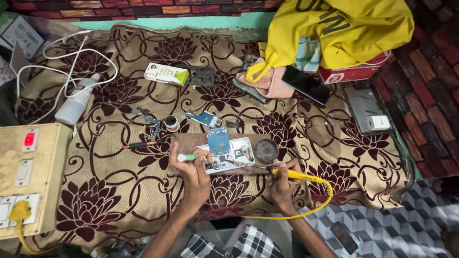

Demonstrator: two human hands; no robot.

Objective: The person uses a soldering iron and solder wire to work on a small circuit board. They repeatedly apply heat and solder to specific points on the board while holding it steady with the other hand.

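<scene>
Centre frame: left hand (193, 167) grips a green-handled tool (187, 156); right hand (282, 184) clasps a yellow soldering iron (291, 174) over the opened white phone (228, 154).

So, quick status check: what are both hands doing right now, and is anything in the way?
Left hand holds green-handled tool on opened phone. Right hand grips yellow soldering iron, tip at the phone. Round tin sits close beside; nothing blocking.

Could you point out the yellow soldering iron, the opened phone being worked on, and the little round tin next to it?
yellow soldering iron (292, 174): head view, on its yellow handle in the right hand.
opened phone (229, 154): head view, on its exposed inside.
round tin (266, 151): head view, on its dark middle.
</scene>
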